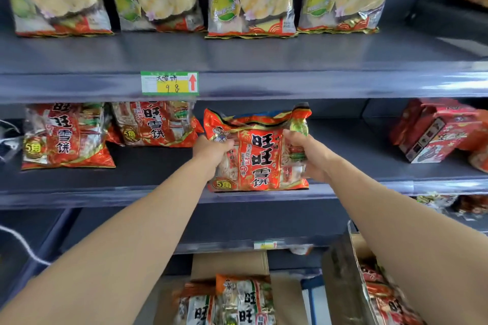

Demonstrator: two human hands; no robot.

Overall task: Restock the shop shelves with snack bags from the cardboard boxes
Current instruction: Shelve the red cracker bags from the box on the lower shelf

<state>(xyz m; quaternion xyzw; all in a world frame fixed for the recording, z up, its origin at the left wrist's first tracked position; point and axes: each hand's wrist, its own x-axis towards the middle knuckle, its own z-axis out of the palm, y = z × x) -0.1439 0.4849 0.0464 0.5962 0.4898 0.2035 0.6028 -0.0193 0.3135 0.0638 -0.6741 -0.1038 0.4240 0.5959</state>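
Snack bag (260, 158), gripped by left hand (212, 149) and right hand (307, 153) that cover its sides, touches shelf edge (79, 192).

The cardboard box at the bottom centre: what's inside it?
Red-and-white snack bags lie in the cardboard box. Whatever is under them is covered by those top bags, and the picture's edge cuts off the rest.

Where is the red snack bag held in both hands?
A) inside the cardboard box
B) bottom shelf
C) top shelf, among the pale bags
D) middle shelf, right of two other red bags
D: left hand and right hand grip the red bag at the middle shelf's front edge.
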